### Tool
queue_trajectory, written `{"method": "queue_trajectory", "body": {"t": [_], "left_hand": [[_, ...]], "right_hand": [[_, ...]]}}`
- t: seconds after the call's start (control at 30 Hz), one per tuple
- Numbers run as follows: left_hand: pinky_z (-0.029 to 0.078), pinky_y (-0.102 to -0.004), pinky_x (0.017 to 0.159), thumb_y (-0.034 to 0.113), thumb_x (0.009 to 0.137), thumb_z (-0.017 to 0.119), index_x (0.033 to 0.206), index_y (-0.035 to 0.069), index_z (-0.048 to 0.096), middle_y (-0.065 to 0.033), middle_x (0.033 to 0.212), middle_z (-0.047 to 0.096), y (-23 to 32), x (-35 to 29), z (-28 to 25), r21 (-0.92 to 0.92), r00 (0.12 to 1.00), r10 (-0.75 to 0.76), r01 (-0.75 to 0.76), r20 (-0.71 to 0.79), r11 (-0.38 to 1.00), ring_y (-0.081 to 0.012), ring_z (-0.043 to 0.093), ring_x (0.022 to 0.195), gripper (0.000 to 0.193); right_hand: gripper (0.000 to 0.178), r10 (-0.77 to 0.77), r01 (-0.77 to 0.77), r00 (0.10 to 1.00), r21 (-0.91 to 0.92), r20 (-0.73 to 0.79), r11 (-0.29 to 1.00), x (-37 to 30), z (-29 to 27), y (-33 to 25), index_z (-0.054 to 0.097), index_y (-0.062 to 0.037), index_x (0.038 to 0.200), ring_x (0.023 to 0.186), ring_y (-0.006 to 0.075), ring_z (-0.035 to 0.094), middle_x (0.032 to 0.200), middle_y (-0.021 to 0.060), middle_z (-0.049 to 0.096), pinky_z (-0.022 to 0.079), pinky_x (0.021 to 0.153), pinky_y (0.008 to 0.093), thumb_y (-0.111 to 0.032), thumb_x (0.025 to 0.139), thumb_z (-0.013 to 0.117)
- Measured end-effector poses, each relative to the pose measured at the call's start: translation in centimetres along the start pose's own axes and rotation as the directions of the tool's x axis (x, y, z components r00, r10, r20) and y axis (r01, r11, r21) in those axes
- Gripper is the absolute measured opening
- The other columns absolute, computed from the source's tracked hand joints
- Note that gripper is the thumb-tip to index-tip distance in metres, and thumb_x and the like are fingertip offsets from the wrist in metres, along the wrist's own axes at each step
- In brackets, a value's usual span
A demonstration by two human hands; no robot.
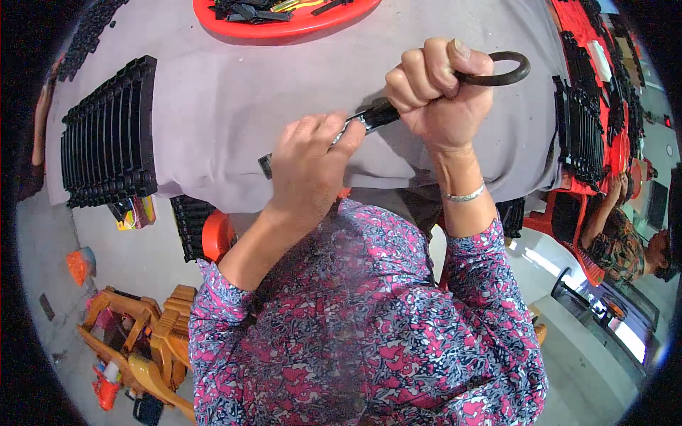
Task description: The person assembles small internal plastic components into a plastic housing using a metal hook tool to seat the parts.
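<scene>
Over the near part of the cloth-covered table, both my hands are closed on one slanting line of dark objects. My left hand (312, 153) is wrapped round a narrow black strip (266, 166), whose end sticks out past the little-finger side. Raised in a fist, my right hand (444, 92) grips a dark tool with a rounded loop handle (524, 69); the rest of that tool is hidden in my fingers. Between the fists shows a black length with a shiny part (376, 115). I cannot tell where strip and tool meet.
A red tray (284, 32) of black pieces stands at the far side. Stacked black strips (110, 135) lie at the left table edge, and more strips (582, 135) at the right. Wooden furniture (142, 334) is on the floor at left. Another person (618, 227) sits at far right.
</scene>
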State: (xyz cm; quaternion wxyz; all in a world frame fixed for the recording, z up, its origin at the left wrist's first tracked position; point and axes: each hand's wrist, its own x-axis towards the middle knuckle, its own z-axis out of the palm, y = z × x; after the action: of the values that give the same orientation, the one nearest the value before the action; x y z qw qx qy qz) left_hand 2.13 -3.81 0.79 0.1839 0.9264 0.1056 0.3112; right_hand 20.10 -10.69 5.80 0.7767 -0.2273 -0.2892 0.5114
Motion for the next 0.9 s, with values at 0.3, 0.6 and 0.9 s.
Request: {"method": "queue_trajectory", "body": {"t": [0.3, 0.6, 0.9], "left_hand": [[0.049, -0.0408, 0.078, 0.012, 0.075, 0.062, 0.107, 0.012, 0.061, -0.0040, 0.109, 0.055, 0.0, 0.0, 0.1, 0.020, 0.999, 0.048, -0.048, 0.005, 0.999, -0.0252, 0.058, 0.093, 0.032], [0.047, -0.0370, 0.074, 0.010, 0.077, 0.067, 0.104, 0.015, 0.069, -0.0009, 0.105, 0.062, 0.4, 0.3, -0.5, 0.059, 0.998, -0.011, 0.008, 0.061, 0.998, -0.0204, 0.060, 0.091, 0.028], [0.048, -0.0361, 0.073, 0.010, 0.075, 0.066, 0.102, 0.015, 0.068, -0.0007, 0.102, 0.060, 0.4, 0.4, -0.4, 0.085, 0.999, 0.009, -0.014, 0.054, 0.996, -0.0202, 0.060, 0.090, 0.027]], "right_hand": [[0.044, 0.027, -0.028, 0.999, -0.039, -0.030, 0.999, -0.4, 0.2, 0.7, 0.028, -0.0129, 0.057, 0.047, 0.0101, 0.018, 0.052, -0.0035, 0.024, 0.018, 0.045, 0.0303, -0.032, 0.093, 0.045], [0.044, 0.028, -0.028, 1.000, 0.121, 0.005, 0.992, -0.4, -1.1, -0.3, 0.031, -0.0148, 0.058, 0.047, 0.0092, 0.017, 0.051, -0.0048, 0.024, 0.017, 0.043, 0.0283, -0.037, 0.095, 0.042], [0.044, 0.029, -0.030, 0.999, 0.079, 0.016, 0.996, -0.4, -0.9, -0.1, 0.033, -0.0144, 0.059, 0.047, 0.0093, 0.016, 0.051, -0.0044, 0.025, 0.016, 0.044, 0.0294, -0.038, 0.094, 0.041]]}}
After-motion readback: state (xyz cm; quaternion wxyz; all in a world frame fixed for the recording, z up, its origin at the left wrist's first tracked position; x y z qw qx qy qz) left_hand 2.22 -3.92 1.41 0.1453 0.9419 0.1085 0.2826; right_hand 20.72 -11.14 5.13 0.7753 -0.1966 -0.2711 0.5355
